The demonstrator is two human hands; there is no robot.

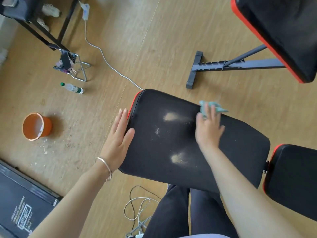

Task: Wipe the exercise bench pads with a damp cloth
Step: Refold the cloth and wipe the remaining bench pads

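The right hand (208, 127) is pressing a teal cloth (211, 108) against the far edge of the black bench pad (197, 169). The hand is blurred, but its fingers look straight and spread over the cloth rather than curled round it, with the cloth's corners sticking out beyond the fingertips. The left hand (118, 136) is lying flat and open, fingers straight and together, resting along the pad's left end, where a red trim is showing; its thumb is lying on the black surface. A thin bracelet (105, 166) is sitting on that wrist.

Between the two hands, pale dusty patches are marking the pad: one (171, 116) near the cloth, another (178, 158) closer to the person, and a scatter of specks between them. A second black pad (295, 182) with red trim is sitting just beside the first at its right end. The person's dark trouser legs (171, 212) are showing below the pad.

On the wooden floor (154, 40), another bench with a red-edged black pad (283, 31) is standing at the upper right on a grey metal frame (231, 65). To the left, an orange bucket (36, 126) is standing upright, and a clear bottle (72, 87) with a green cap is lying on its side beyond it. A white cable (103, 55) is running across the floor towards the pad's far corner.
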